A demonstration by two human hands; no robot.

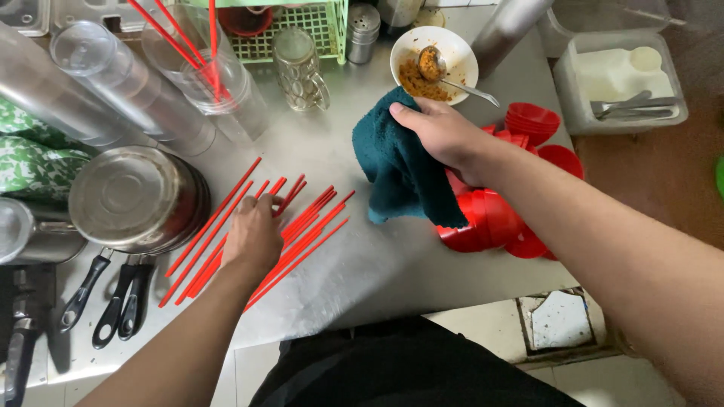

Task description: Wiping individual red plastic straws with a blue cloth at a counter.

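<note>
Left hand (253, 237) pressed flat on loose red chopsticks (302, 226), left of dark teal cloth (396, 162); light, stiff, probably slippery, best gathered mid-length. Right hand (445, 136) clamped on that soft, limp cloth.

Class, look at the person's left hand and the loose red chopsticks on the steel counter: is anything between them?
Nothing visible. The left hand already rests on the red chopsticks; the right hand holds a teal cloth apart.
</note>
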